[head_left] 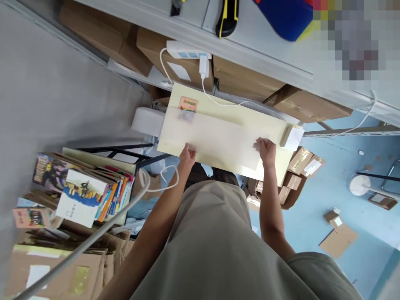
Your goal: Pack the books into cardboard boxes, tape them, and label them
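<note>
A translucent plastic sheet [218, 135] stretches over a pale yellow board [268, 118] in front of my body. My left hand [188, 155] is closed on the sheet's near left edge, thumb on top. Toward the right end, my right hand [267, 151] grips the sheet with bent fingers. A small orange booklet [188, 103] lies near the board's far left corner, its lower part showing blurred through the sheet. At the board's right end sits a small white box [293, 137].
Above the board, a grey shelf [193, 18] holds a yellow-black utility knife [227, 18]. A power strip [184, 50] with a white cable hangs under it, before cardboard boxes [246, 77]. Books [83, 193] are stacked at left; a grey flexible arm [93, 235] crosses there.
</note>
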The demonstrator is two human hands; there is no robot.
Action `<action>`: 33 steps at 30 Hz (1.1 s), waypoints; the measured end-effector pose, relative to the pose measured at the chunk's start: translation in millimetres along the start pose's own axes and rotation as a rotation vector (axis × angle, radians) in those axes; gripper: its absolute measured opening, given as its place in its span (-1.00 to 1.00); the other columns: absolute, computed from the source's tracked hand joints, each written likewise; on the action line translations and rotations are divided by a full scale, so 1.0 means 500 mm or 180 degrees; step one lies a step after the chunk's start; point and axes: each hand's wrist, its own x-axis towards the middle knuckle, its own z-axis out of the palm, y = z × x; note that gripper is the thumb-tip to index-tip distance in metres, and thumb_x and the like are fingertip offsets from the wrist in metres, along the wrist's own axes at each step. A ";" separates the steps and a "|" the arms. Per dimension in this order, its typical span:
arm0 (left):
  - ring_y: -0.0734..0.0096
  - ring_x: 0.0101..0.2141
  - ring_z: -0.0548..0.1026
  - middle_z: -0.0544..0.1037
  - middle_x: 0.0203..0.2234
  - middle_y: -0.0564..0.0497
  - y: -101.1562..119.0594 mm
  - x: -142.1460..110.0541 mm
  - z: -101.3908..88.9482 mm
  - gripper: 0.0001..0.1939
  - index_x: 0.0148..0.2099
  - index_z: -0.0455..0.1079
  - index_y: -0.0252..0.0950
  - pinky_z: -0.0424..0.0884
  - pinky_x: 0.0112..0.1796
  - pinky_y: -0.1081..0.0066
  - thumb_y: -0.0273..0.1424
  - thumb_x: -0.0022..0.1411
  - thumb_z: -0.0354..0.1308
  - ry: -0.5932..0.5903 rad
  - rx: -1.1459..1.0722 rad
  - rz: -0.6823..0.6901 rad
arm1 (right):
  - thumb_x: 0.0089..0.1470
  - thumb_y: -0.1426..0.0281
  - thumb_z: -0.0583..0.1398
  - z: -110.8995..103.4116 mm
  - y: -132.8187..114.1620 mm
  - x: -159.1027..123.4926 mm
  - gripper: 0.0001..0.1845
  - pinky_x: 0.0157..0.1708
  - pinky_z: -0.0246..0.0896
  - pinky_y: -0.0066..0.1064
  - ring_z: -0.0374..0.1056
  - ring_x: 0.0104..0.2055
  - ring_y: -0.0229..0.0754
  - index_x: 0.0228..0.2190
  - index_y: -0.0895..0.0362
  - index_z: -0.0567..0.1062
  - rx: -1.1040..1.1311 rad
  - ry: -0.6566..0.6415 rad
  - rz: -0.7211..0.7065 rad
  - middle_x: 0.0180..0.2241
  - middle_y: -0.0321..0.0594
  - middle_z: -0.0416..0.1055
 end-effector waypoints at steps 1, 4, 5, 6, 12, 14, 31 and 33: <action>0.55 -0.22 0.71 0.74 -0.20 0.00 0.003 0.004 -0.001 -0.86 0.15 0.58 -0.24 0.59 -0.12 0.61 -0.38 0.63 0.33 0.0138 -0.0034 0.0114 | 0.42 -0.09 0.16 0.003 0.004 -0.007 -0.48 -0.24 0.56 -0.27 0.70 -0.27 -0.03 -0.27 0.08 0.60 -0.0050 0.0130 -0.0043 -0.31 -0.04 0.72; 0.57 -0.24 0.70 0.73 -0.19 -0.02 0.014 0.001 -0.002 -0.88 0.02 0.58 -0.28 0.60 -0.13 0.60 -0.41 0.70 0.22 0.0272 -0.0090 0.0231 | 0.52 -0.02 0.08 0.005 0.003 -0.026 -0.46 -0.35 0.38 -0.32 0.51 -0.52 -0.15 -0.24 0.11 0.62 -0.0271 0.0579 -0.0257 -0.46 -0.17 0.61; 0.56 -0.22 0.71 0.73 -0.18 -0.02 0.020 -0.003 -0.003 -0.85 -0.01 0.58 -0.27 0.60 -0.13 0.60 -0.40 0.71 0.20 0.0243 -0.0087 0.0248 | 0.53 0.01 0.08 0.001 0.000 -0.031 -0.47 -0.35 0.33 -0.31 0.46 -0.55 -0.16 -0.23 0.11 0.63 -0.0348 0.0698 -0.0346 -0.49 -0.21 0.58; 0.54 -0.19 0.72 0.74 -0.17 -0.03 0.026 -0.009 -0.005 -0.84 -0.03 0.58 -0.25 0.61 -0.11 0.59 -0.40 0.71 0.20 0.0215 -0.0099 0.0281 | 0.54 0.03 0.08 -0.006 -0.003 -0.036 -0.48 -0.35 0.30 -0.31 0.43 -0.56 -0.16 -0.22 0.11 0.64 -0.0408 0.0788 -0.0430 -0.52 -0.24 0.55; 0.42 -0.03 0.77 0.77 -0.12 -0.06 0.034 -0.070 -0.040 -0.86 -0.09 0.58 -0.22 0.65 0.00 0.53 -0.41 0.65 0.27 -0.0069 -0.0062 0.0521 | 0.55 -0.01 0.10 -0.114 -0.002 -0.058 -0.46 -0.38 0.25 -0.31 0.45 -0.50 -0.13 -0.18 0.11 0.69 -0.0553 0.1099 -0.0729 -0.55 -0.26 0.49; 0.39 -0.09 0.77 0.78 -0.14 -0.06 0.016 -0.091 -0.051 -0.94 -0.07 0.59 -0.23 0.67 -0.01 0.48 -0.39 0.57 0.38 -0.0240 0.0080 0.0530 | 0.54 0.00 0.11 -0.155 0.016 -0.056 -0.46 -0.42 0.22 -0.32 0.41 -0.53 -0.15 -0.19 0.12 0.69 -0.0539 0.1171 -0.0695 -0.56 -0.27 0.47; -0.22 0.21 0.66 0.74 0.03 -0.37 0.021 0.029 -0.086 -0.68 -0.08 0.66 -0.28 0.49 0.35 -0.06 -0.21 0.56 0.15 -0.0392 0.4557 0.2524 | 0.64 0.11 0.13 -0.034 0.234 0.045 -0.52 -0.34 0.16 -0.29 0.48 -0.37 -0.04 -0.23 0.16 0.62 -0.2019 0.1028 0.0503 -0.31 0.08 0.66; -0.30 0.46 0.44 0.53 0.39 -0.48 0.038 0.055 -0.088 -0.61 0.22 0.60 -0.37 0.33 0.48 -0.14 -0.29 0.51 0.16 -0.0424 0.4827 0.3194 | 0.64 0.08 0.12 -0.019 0.240 0.046 -0.52 -0.27 0.32 -0.22 0.56 -0.24 0.05 -0.11 0.19 0.63 -0.1894 0.1170 0.0560 -0.17 0.18 0.67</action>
